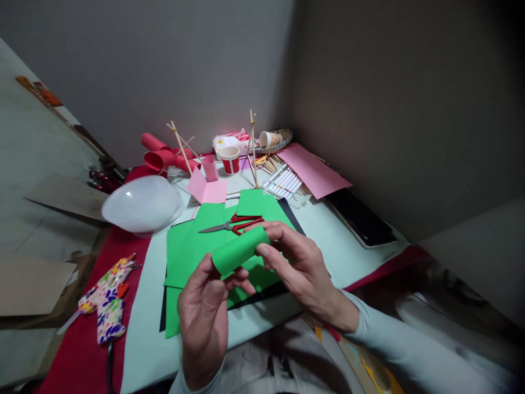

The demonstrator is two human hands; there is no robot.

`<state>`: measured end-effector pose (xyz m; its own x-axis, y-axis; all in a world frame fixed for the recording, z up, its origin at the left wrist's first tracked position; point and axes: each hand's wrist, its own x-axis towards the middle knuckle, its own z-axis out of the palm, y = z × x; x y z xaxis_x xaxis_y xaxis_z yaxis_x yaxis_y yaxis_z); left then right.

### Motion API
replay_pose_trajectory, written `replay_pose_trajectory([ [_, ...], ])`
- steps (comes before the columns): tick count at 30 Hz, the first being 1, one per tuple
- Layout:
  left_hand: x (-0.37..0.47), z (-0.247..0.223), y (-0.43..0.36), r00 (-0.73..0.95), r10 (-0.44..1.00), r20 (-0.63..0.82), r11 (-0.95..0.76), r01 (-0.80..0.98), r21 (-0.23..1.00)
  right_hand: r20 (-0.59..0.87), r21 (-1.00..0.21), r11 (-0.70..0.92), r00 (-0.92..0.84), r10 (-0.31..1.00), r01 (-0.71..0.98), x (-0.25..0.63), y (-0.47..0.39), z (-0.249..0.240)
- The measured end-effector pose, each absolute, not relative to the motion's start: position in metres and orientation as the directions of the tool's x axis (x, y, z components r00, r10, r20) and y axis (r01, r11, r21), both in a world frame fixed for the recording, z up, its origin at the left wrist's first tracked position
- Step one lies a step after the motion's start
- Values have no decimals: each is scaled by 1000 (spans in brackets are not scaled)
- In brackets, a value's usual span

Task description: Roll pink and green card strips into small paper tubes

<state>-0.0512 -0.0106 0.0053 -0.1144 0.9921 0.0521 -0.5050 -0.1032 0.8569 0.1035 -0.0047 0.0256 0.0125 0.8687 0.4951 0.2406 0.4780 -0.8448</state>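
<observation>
Between my two hands is a small piece of green paper point(240, 251), curved into a roll and raised above the table. My left hand point(207, 312) grips its left end, thumb in front and fingers behind. At the other end, my right hand point(301, 268) pinches the paper between thumb and fingers. Just behind the roll, red-handled scissors point(221, 226) lie with their blades pointing left. Under them are several green paper sheets point(184, 249), with a smaller green piece point(251, 202) at the back, all over a dark sheet point(291, 214).
A floral glue gun point(110, 303) and a translucent bowl point(141, 203) sit on the left. Behind are red paper rolls point(158, 160), tied stick frames point(252, 148), a paper cup point(229, 160) and markers point(283, 181). Pink paper point(315, 171) and a black tablet-like device point(361, 219) lie right.
</observation>
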Motion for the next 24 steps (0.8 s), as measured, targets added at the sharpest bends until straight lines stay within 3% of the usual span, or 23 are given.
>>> replay_pose_trajectory([
  [5,-52,3,-9,-215,976,40,-118,-367,923,546,-816,529,12,838,233,100,-10,26],
  [9,-57,4,-5,-256,965,-61,-54,-420,906,555,-805,553,-55,830,213,102,-12,30],
  [13,-61,4,-4,-184,970,-158,48,-493,869,581,-783,581,-71,811,221,104,-13,34],
  [24,-63,5,-8,-131,958,-255,168,-464,870,610,-743,609,-93,787,276,111,-14,39],
])
